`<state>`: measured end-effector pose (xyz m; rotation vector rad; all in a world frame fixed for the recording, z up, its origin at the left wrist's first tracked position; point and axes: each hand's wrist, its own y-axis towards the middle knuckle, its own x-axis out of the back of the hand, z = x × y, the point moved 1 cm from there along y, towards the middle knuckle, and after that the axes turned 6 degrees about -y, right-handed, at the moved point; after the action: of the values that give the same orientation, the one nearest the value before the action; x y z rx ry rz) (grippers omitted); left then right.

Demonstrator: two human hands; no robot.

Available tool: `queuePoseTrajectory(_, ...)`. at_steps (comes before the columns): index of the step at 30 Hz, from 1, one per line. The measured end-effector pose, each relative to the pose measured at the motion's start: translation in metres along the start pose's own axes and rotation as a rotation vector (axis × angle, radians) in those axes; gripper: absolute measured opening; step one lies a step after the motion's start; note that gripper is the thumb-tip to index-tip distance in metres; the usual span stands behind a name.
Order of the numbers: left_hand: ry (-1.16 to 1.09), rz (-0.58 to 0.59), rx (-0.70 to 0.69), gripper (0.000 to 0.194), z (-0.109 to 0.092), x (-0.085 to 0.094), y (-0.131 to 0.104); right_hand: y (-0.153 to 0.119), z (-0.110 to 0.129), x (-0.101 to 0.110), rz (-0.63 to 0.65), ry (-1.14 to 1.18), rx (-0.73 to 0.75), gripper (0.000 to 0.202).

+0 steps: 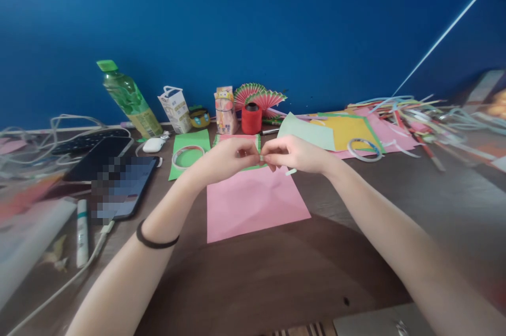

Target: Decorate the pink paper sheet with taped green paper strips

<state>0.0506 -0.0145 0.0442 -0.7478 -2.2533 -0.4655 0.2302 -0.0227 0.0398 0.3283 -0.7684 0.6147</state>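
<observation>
My left hand (229, 159) and my right hand (294, 154) meet over the desk, fingertips pinched together at one spot. Whatever small piece lies between them is mostly covered by the fingers. Right behind the hands lies a pleated pink paper with green edges (237, 138), partly hidden by them. Below them a plain pink sheet (253, 207) rests flat on the desk. A short pale strip (291, 171) shows just under my right hand; whether it is attached to anything, I cannot tell.
Left are a green sheet (190, 138), a tape roll (176, 162), a phone (138, 188) and a bottle (128, 96). A red spool (251, 120) and watermelon-patterned paper fans (269, 98) stand behind. Coloured sheets (343, 130), another tape roll (369, 157) and tangled strips (419, 120) lie right.
</observation>
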Motion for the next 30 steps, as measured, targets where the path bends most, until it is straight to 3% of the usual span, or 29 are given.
queuePoseTrajectory(8, 0.09, -0.008, 0.038, 0.024, -0.0011, -0.0016, -0.0006, -0.0003, 0.0012, -0.0021, 0.001, -0.034, 0.01, 0.015)
queuePoseTrajectory(30, 0.013, 0.083, 0.063, 0.025, -0.0029, 0.0026, -0.0016, -0.0013, -0.0006, 0.001, 0.047, -0.004, 0.019, 0.015)
